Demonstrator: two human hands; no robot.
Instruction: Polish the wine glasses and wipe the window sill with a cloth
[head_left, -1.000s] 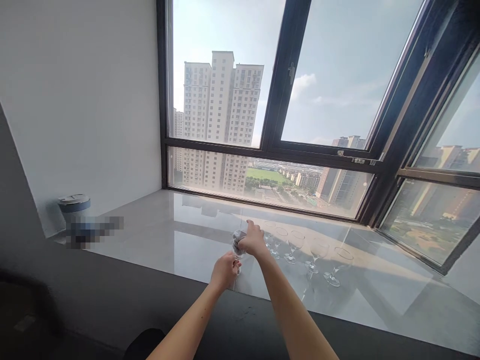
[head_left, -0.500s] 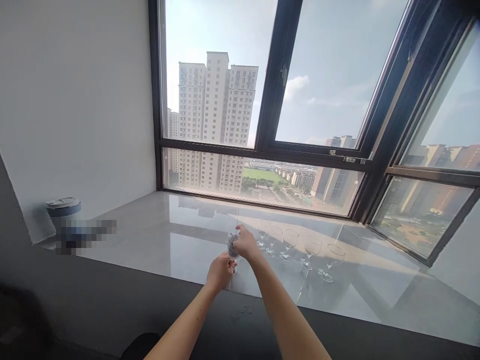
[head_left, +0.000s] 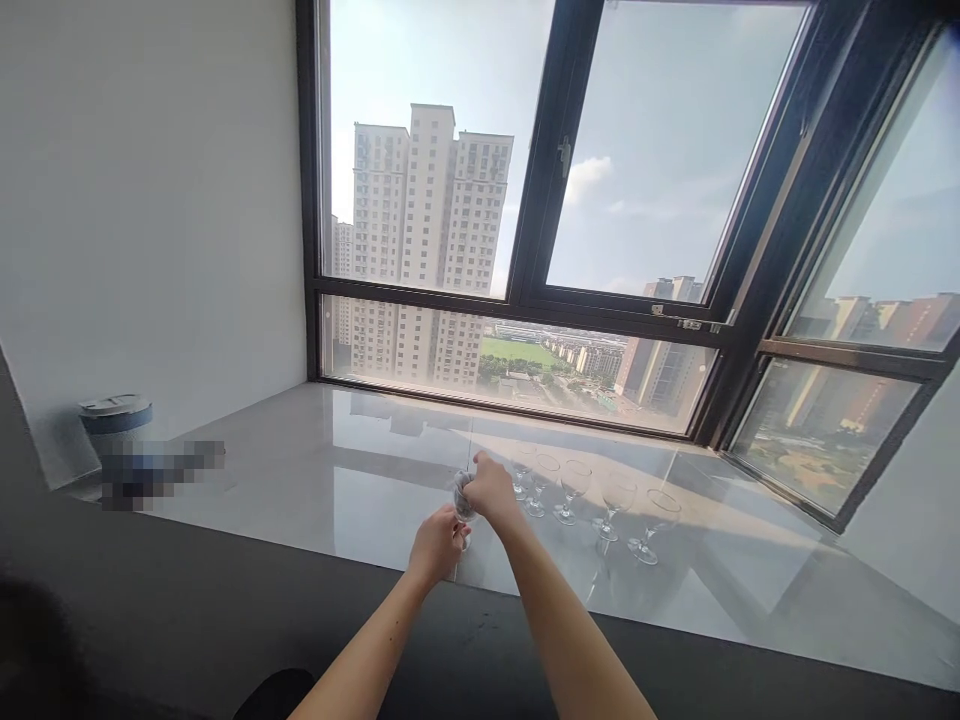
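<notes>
A clear stemmed glass [head_left: 464, 508] stands over the front part of the sill, between my two hands. My left hand [head_left: 436, 543] is closed around its stem, low down near the foot. At the top, my right hand [head_left: 495, 492] reaches to the mouth of the bowl with fingers bent inward. Something grey, like a crumpled cloth [head_left: 463, 490], fills the bowl under those fingers; its edges are hard to make out. To the right, several more stemmed glasses [head_left: 575, 480] stand upright in a slanting row, the nearest glass [head_left: 661, 512] being at the right end.
The glossy tiled sill [head_left: 262, 470] runs below a dark-framed window [head_left: 517, 300]. On its far left stands a white and blue container [head_left: 116, 415], with a blurred-out patch in front. The sill's front edge [head_left: 315, 553] drops off just under my wrists.
The view has shifted slightly, so the scene sits a little further left. Both hands keep their hold at the glass; my right fingers have moved only slightly at its mouth.
</notes>
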